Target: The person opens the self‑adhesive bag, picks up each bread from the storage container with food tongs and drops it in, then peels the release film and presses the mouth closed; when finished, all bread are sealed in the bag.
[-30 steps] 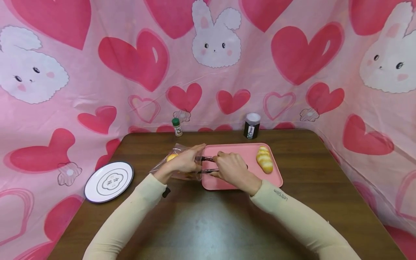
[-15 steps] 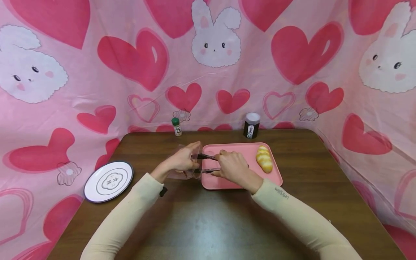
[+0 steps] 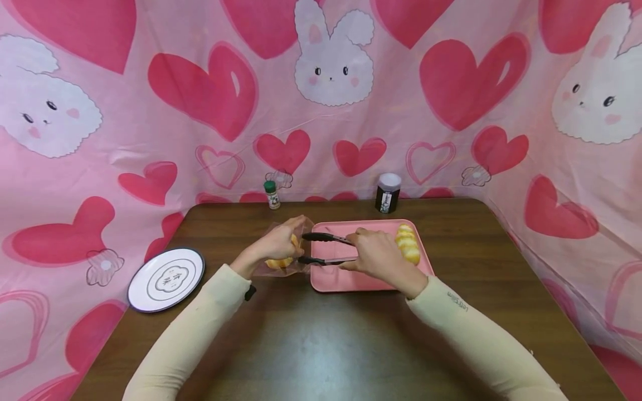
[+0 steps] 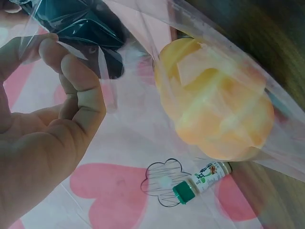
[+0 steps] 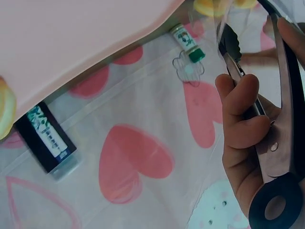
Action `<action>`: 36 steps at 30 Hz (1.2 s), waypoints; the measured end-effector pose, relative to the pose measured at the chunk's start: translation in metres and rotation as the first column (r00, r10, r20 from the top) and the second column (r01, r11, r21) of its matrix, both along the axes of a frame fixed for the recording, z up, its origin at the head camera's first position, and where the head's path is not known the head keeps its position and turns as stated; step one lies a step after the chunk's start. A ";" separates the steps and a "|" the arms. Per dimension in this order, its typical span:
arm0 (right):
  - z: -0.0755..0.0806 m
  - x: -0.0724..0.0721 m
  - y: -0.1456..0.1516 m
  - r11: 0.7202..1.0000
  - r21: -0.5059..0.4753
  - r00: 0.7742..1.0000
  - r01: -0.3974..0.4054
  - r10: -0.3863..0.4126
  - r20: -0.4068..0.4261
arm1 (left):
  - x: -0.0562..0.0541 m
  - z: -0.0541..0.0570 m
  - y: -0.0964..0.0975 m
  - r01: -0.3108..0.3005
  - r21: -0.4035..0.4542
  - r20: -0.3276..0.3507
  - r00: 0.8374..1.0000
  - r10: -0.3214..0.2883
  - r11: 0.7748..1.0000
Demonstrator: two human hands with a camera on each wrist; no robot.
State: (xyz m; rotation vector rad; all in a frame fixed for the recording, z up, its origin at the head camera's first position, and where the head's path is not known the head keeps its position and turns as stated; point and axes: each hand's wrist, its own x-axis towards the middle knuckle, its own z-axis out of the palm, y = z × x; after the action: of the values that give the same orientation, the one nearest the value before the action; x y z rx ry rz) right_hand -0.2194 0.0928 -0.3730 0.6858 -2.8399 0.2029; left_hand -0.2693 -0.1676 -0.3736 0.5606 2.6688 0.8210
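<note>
My left hand (image 3: 277, 243) pinches the rim of a clear plastic bag (image 3: 262, 273) at the left end of the pink tray (image 3: 331, 279). A golden, knobbly bread roll (image 4: 214, 100) lies inside the bag, partly hidden by the hand in the head view. My right hand (image 3: 378, 256) grips metal tongs (image 3: 321, 237) with black scalloped tips. Their arms stand spread over the tray, nothing between the tips, which point left right at the bag's mouth. On the tray's right side, beyond my right hand, lies a long striped bread (image 3: 408, 245).
A white plate (image 3: 145, 292) with a dark rim sits at the table's left. Toward the back edge stand a green-capped seasoning bottle (image 3: 272, 196) and a dark jar (image 3: 387, 195) with a white lid. A pink heart-print cloth (image 3: 331, 122) hangs behind the brown table (image 3: 301, 345).
My right hand has moved right, drawing the tongs back from the bag. The tips, inside the bag before, now show spread at its mouth. The roll stays in the bag.
</note>
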 end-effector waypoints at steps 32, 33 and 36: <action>0.006 0.034 0.121 0.947 -0.061 0.939 0.315 -0.302 0.167 | -0.001 0.003 -0.004 -0.024 0.004 -0.020 1.000 0.025 1.000; 0.005 0.035 0.125 0.943 -0.064 0.935 0.326 -0.312 0.170 | -0.001 0.003 -0.004 -0.023 0.004 -0.023 0.999 0.023 1.000; 0.002 0.038 0.135 0.935 -0.064 0.929 0.350 -0.337 0.154 | -0.001 0.004 -0.004 -0.023 0.009 -0.023 0.999 0.023 1.000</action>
State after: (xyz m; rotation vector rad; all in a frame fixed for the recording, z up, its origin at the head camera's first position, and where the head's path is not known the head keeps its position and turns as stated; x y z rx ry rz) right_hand -0.1817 0.2281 -0.3711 0.1518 -3.0022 0.3298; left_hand -0.2703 -0.1719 -0.3699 0.5454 2.6984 0.8383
